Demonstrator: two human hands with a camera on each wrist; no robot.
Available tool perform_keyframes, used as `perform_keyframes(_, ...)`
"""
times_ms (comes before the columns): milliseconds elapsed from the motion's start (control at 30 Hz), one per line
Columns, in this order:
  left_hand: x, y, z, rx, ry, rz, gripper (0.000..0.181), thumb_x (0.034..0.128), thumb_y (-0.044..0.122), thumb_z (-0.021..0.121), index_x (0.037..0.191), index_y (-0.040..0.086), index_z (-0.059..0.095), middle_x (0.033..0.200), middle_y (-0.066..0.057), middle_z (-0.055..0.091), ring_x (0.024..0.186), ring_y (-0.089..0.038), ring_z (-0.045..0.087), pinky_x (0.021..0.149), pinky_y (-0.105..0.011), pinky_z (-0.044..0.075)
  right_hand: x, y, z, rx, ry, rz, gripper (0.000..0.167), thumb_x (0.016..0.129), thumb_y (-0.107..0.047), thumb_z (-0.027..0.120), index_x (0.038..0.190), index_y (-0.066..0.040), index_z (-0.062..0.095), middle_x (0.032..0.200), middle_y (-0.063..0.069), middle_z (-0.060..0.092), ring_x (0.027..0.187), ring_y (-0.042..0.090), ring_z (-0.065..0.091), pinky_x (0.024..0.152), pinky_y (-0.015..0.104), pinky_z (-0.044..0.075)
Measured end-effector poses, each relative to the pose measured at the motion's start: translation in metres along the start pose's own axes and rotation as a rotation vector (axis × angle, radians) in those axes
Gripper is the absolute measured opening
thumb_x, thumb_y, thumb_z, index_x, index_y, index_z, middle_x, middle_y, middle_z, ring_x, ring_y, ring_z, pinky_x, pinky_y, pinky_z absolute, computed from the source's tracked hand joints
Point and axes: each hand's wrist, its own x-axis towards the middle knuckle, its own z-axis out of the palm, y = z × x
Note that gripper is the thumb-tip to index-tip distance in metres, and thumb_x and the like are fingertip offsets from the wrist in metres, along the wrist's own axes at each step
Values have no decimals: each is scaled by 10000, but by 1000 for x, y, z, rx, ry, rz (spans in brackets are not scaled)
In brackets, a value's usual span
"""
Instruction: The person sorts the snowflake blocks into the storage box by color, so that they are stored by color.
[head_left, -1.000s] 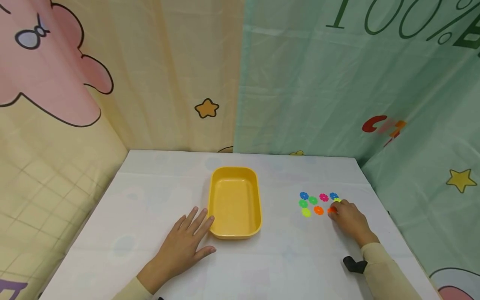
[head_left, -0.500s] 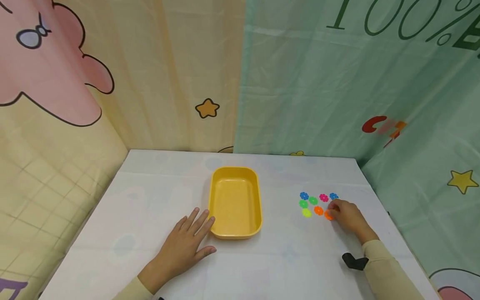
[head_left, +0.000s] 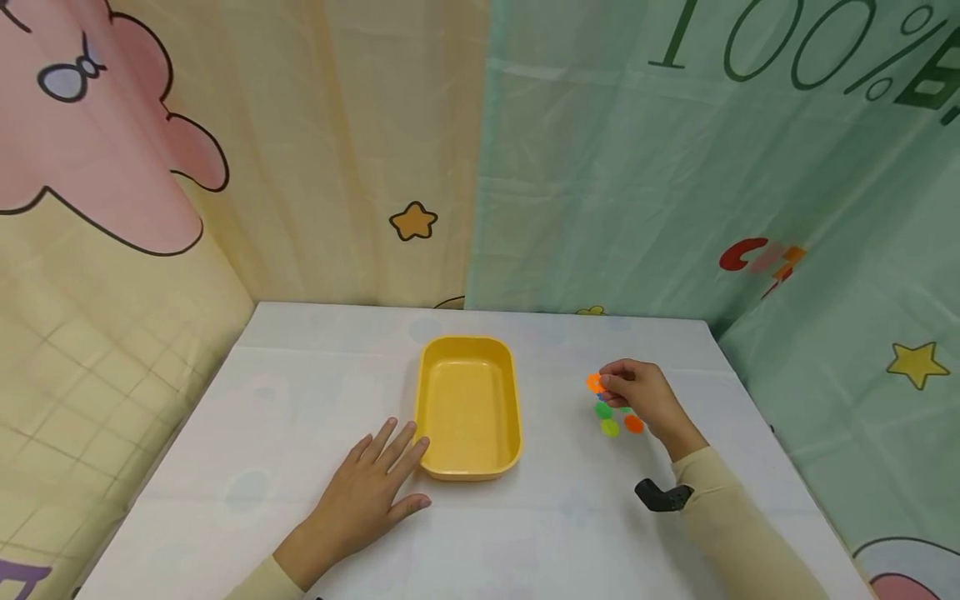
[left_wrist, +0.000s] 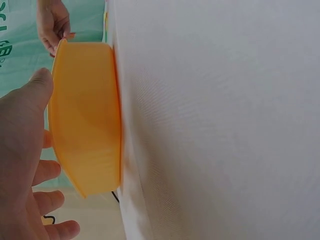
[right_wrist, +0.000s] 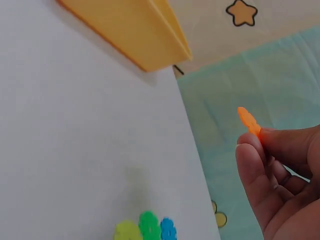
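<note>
White woven-looking worktop here, with a glossy, plasticky yellow tray, round-cornered, sitting on it. Left hand is spread loosely by the tray, holding nothing. Right hand has just lifted a thin scalloped orange disc, pinched near the other discs; looks mid-carry to me.
</note>
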Motion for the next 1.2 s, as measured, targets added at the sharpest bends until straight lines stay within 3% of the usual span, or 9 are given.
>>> perform_keyframes(200,-1,-1,-2,-6,-7,-7,775,962,685,507,1536,167,474,1621,-109,393,1503,-371,322,1104,-575,389,14,-32,25,120,-11,3,316,1013,-168,661,1215,73,628,1011,113,683,834,178,717,760,266,598)
perform_keyframes(600,0,1,-2,4,9,5,765,955,692,511,1520,176,500,1606,-85,424,1489,-364,352,1093,-570,403,34,-56,53,191,16,39,267,1012,-159,659,1211,19,653,1074,146,678,873,226,721,776,276,598)
perform_keyframes(833,-1,2,-2,-4,17,-4,760,960,674,526,1525,168,493,1609,-102,414,1491,-368,348,1099,-577,395,46,-74,80,270,-9,10,228,999,-92,665,1177,50,659,1002,131,685,757,150,705,737,274,602)
perform_keyframes(1200,-2,2,0,-29,41,-5,754,954,677,532,1504,161,520,1600,-109,427,1476,-369,373,1083,-581,405,61,-96,130,263,-46,29,145,991,-25,652,1115,41,686,982,155,703,728,157,711,713,281,604)
